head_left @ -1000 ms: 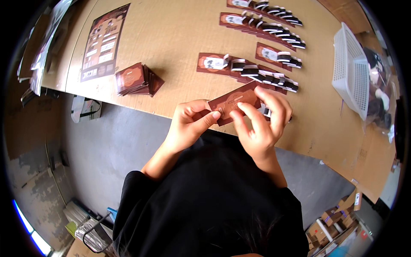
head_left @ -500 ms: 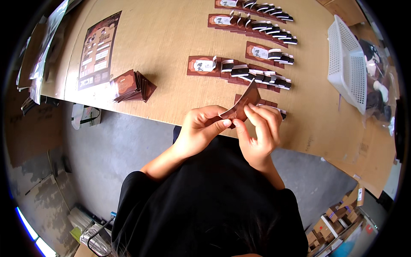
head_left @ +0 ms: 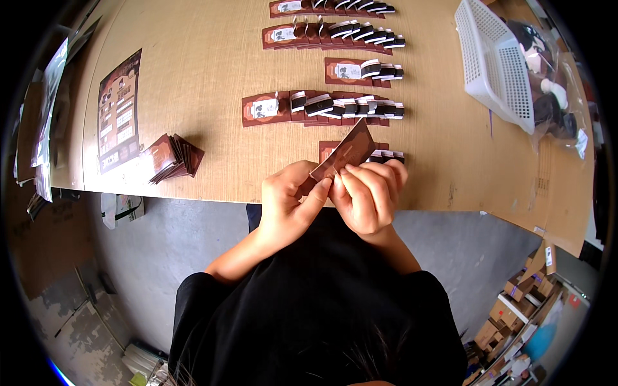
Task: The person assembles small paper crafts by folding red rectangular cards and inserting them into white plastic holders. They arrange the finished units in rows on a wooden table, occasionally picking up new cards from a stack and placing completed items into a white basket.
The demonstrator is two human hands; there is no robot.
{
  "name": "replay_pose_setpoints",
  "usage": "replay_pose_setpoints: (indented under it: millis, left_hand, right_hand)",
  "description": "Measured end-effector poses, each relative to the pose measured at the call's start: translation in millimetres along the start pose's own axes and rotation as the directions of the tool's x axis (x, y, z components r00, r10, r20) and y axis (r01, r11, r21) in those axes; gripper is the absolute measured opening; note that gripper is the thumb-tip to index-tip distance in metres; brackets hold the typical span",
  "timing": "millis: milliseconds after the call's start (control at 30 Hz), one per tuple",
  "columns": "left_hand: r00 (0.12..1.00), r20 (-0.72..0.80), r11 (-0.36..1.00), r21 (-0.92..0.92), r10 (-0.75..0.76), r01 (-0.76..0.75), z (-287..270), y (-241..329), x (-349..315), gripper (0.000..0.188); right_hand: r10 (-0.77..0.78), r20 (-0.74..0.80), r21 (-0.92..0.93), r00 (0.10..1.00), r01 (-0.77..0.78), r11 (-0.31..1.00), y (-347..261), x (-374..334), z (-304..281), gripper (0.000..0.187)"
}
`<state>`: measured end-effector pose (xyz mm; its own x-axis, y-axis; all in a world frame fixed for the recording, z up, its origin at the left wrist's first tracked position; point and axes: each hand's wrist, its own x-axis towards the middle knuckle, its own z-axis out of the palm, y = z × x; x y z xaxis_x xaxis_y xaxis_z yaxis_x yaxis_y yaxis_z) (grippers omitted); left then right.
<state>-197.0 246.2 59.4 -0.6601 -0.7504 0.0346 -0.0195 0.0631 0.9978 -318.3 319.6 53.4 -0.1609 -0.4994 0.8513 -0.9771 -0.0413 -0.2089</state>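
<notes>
Just above the table's front edge, a brown printed card (head_left: pixel 348 151) is held tilted between my two hands. My left hand (head_left: pixel 287 204) pinches its lower left corner between thumb and fingers. My right hand (head_left: pixel 368 195) has its fingers curled at the card's lower edge, thumb and fingertips pressed together there; what small thing they may pinch is hidden. Right behind the hands lies a short row of brown cards (head_left: pixel 328 148) with black-and-white pieces on them, partly covered by my right hand. A longer overlapping row of such cards (head_left: pixel 248 116) lies farther back.
More card rows (head_left: pixel 277 37) and a short one (head_left: pixel 333 72) lie toward the back. At left are a fanned stack of brown cards (head_left: pixel 172 157) and a dark printed sheet (head_left: pixel 120 109). A white perforated basket (head_left: pixel 494 71) stands at right beside a clear plastic bag (head_left: pixel 553 96).
The view has shifted, so the table's things appear farther left. My right hand's fingers have curled in closer to the card's lower edge; my left hand still grips its corner.
</notes>
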Motion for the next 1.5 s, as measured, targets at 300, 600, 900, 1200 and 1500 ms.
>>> replay_pose_setpoints:
  millis: [300, 600, 900, 1200, 1500]
  left_hand:
    - [0.996, 0.021, 0.996, 0.016, -0.086, 0.086, -1, 12, 4, 0.011]
    - [0.953, 0.153, 0.889, -0.346, -0.261, 0.299, -8, 22, 8, 0.009]
    - [0.953, 0.173, 0.897, -0.331, -0.248, 0.294, -12, 23, 10, 0.010]
    - [0.956, 0.196, 0.910, -0.312, -0.219, 0.272, -19, 19, 12, 0.010]
    - [0.950, 0.208, 0.905, -0.311, -0.235, 0.291, -25, 19, 14, 0.008]
  right_hand:
    - [0.211, -0.013, 0.162, 0.977, -0.206, 0.965, 1, 4, 1, 0.013]
    - [0.639, 0.209, 0.591, 0.740, -0.616, 0.520, 4, -4, -4, 0.010]
    - [0.716, 0.349, 0.707, 0.605, -0.671, 0.222, 13, -8, -8, 0.006]
    - [0.798, 0.440, 0.748, 0.411, -0.660, -0.072, 18, -12, -7, 0.007]
    - [0.798, 0.488, 0.732, 0.353, -0.664, -0.154, 20, -12, -9, 0.007]
